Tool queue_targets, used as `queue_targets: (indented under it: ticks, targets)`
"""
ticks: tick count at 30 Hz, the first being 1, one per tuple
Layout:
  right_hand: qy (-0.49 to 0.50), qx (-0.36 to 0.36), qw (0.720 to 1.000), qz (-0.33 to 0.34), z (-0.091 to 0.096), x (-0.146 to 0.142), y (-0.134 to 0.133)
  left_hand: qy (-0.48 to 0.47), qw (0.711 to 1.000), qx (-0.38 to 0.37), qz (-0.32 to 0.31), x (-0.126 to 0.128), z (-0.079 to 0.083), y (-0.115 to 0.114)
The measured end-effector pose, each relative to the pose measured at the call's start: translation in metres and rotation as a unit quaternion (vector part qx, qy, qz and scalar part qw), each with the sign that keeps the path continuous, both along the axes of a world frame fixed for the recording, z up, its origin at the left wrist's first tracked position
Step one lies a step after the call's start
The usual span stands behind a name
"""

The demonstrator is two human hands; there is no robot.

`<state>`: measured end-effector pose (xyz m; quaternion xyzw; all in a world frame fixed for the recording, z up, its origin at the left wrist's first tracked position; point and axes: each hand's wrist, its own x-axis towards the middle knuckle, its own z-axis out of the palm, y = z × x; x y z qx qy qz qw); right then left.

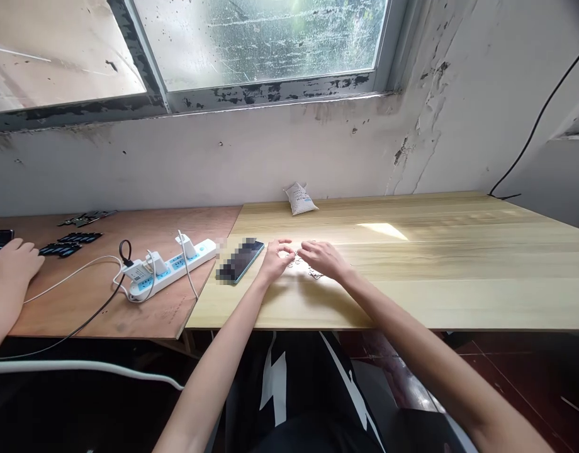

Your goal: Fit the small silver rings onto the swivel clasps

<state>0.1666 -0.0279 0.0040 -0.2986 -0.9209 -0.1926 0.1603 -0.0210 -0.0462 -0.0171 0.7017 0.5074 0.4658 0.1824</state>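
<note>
My left hand (275, 260) is over the light wood tabletop, thumb and fingers curled together at their tips. Close beside it, my right hand (323, 258) bends its fingers inward so that the fingertips of both hands almost meet. Whatever is pinched in either hand is too small to make out. Below and between the hands lie several small, pale, ring-like pieces (314, 273), partly hidden by my right hand. A phone (245, 260) with a blurred screen lies just left of my left hand.
A small white printed packet (300, 199) rests near the wall. On the reddish board to the left are a white power strip (174, 270) with plugs and cables, and dark flat parts (72, 243). Another person's hand (16, 258) is at the far left, near a dark phone (0, 240).
</note>
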Motion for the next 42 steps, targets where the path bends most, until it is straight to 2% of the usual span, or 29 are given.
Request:
queue_targets:
  ticks: [5, 9, 12, 16, 19, 22, 25, 28, 32, 37, 42]
  targets:
    - [-0.088, 0.066, 0.991, 0.079, 0.017, 0.0, 0.014, -0.013, 1.0, -0.022, -0.01, -0.005, -0.001, 0.005]
    - [-0.043, 0.111, 0.988, 0.1, 0.021, -0.002, 0.013, -0.026, 1.0, -0.012, 0.007, -0.008, 0.003, 0.007]
    - [0.002, 0.103, 0.989, 0.104, 0.015, -0.002, 0.005, -0.024, 1.0, -0.003, -0.002, -0.009, 0.006, 0.005]
    - [0.106, 0.011, 0.992, 0.068, 0.006, -0.006, -0.002, -0.001, 1.0, 0.007, 0.002, -0.007, 0.006, 0.003]
    - [0.193, -0.059, 0.978, 0.044, -0.001, -0.014, -0.004, 0.035, 0.999, 0.016, 0.026, -0.006, 0.004, 0.003]
    - [0.205, -0.105, 0.972, 0.054, -0.009, -0.014, -0.002, 0.064, 0.997, 0.017, 0.049, -0.007, 0.002, 0.002]
    - [0.223, -0.154, 0.962, 0.03, -0.019, 0.001, 0.002, 0.096, 0.991, 0.02, 0.091, -0.009, 0.0, 0.001]
    - [0.239, -0.153, 0.959, -0.019, -0.027, 0.024, 0.002, 0.128, 0.986, 0.025, 0.104, -0.009, -0.001, -0.001]
    - [0.183, -0.149, 0.972, -0.021, -0.029, 0.036, -0.002, 0.162, 0.982, 0.032, 0.094, -0.009, -0.001, -0.002]
    - [0.137, -0.117, 0.977, -0.117, -0.019, 0.022, 0.027, 0.217, 0.973, 0.038, 0.073, -0.011, 0.0, -0.004]
    - [0.075, -0.123, 0.983, -0.115, -0.008, 0.006, 0.061, 0.238, 0.967, 0.042, 0.08, -0.011, 0.001, -0.006]
